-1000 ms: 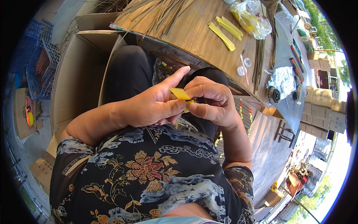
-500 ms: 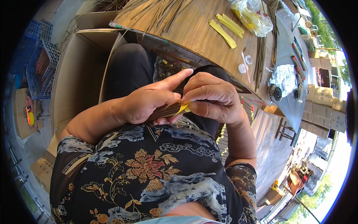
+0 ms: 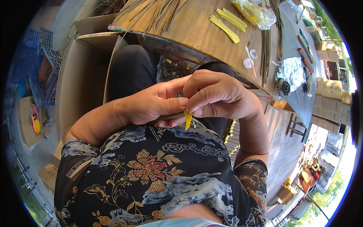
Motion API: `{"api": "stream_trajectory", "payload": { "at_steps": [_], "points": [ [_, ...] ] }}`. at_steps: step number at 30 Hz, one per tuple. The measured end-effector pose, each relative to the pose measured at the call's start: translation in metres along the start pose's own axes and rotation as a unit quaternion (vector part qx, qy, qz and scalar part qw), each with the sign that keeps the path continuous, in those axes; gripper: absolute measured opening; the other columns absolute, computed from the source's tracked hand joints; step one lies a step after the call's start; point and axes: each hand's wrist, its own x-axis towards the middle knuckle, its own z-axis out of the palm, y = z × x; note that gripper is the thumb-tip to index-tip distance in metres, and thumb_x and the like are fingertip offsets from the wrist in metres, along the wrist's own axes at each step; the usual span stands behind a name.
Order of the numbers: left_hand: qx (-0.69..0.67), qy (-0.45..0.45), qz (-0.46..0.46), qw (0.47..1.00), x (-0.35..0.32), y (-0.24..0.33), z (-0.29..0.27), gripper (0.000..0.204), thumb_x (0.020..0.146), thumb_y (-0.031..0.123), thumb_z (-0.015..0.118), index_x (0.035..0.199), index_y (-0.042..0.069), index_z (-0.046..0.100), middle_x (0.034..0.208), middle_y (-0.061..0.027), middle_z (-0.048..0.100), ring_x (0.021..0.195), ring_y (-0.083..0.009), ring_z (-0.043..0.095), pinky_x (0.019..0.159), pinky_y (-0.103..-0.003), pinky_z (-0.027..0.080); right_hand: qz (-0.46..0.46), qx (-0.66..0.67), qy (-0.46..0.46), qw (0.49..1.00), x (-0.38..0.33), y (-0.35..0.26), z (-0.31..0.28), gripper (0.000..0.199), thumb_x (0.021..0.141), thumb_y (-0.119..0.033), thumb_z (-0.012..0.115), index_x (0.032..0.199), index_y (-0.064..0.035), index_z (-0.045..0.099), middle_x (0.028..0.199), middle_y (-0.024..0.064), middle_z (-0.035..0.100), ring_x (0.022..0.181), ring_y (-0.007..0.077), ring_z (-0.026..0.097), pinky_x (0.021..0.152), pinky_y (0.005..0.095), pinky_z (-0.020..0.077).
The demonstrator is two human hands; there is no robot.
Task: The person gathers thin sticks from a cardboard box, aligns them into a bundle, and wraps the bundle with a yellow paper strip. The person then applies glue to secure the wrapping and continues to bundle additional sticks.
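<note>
My left hand (image 3: 151, 104) and my right hand (image 3: 219, 94) meet close to my chest, over my lap. The left fingers clasp a thin brown-green stick (image 3: 170, 117) that lies across them. My right thumb and fingers pinch a small yellow strip (image 3: 188, 120) at the stick's end; the strip's tip hangs down below the fingers. How the strip joins the stick is hidden by my fingers. Both hands touch each other at the fingertips.
A wooden table (image 3: 196, 34) stands in front with several long thin sticks (image 3: 159, 11), yellow strips (image 3: 227, 24), a clear bag of yellow pieces (image 3: 255, 11), small clear lids (image 3: 249, 58) and crumpled foil (image 3: 291, 72). An open cardboard box (image 3: 81, 75) sits at my left; blue crates (image 3: 39, 64) beyond.
The yellow strip went from lying flat on top between my fingertips to hanging down under my right thumb. Both hands drew closer to my chest and lower.
</note>
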Motion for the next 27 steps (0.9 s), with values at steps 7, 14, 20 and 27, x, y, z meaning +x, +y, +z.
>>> {"api": "stream_trajectory", "payload": {
  "at_steps": [7,14,20,27],
  "points": [
    [0.095,0.104,0.063,0.988,-0.008,0.005,0.001,0.065,0.089,0.026,0.051,0.137,0.008,0.011,0.068,-0.0012,0.048,0.051,-0.0043,0.043,0.042,-0.015,0.034,0.098,0.123,0.214,0.964,-0.01,-0.002,0.001,0.048,0.072,-0.035,0.07,0.099,0.0029,0.058,0.096,0.0084,0.056,0.094,0.0178,0.053,0.085,0.0294,0.0398],
    [0.191,0.219,0.137,0.947,-0.01,0.004,0.001,0.041,0.091,0.025,0.049,0.121,0.003,0.031,0.066,-0.0014,0.05,0.052,-0.0028,0.041,0.045,-0.015,0.033,0.22,-0.032,0.312,0.924,-0.002,0.004,0.044,0.041,0.066,-0.036,0.075,0.077,-0.0011,0.055,0.067,0.0059,0.054,0.063,0.0126,0.052,0.056,0.0256,0.0436],
    [0.153,0.164,0.155,0.962,-0.009,-0.002,-0.009,0.025,0.092,0.027,0.046,0.107,0.007,0.041,0.078,-0.0022,0.05,0.055,-0.0044,0.043,0.042,-0.014,0.033,0.183,0.004,0.299,0.936,0.001,0.014,0.046,0.026,0.078,-0.023,0.066,0.074,-0.0016,0.052,0.065,0.0079,0.053,0.059,0.0153,0.052,0.053,0.0276,0.0422],
    [0.088,0.117,0.129,0.981,-0.008,0.004,-0.011,0.022,0.093,0.026,0.043,0.106,0.008,0.043,0.082,-0.0036,0.051,0.055,-0.0065,0.045,0.04,-0.015,0.034,0.114,-0.079,0.283,0.949,0.0,0.013,0.041,0.024,0.078,-0.023,0.066,0.073,-0.0036,0.052,0.064,0.01,0.052,0.058,0.0234,0.052,0.052,0.0308,0.0419]
  ]
}}
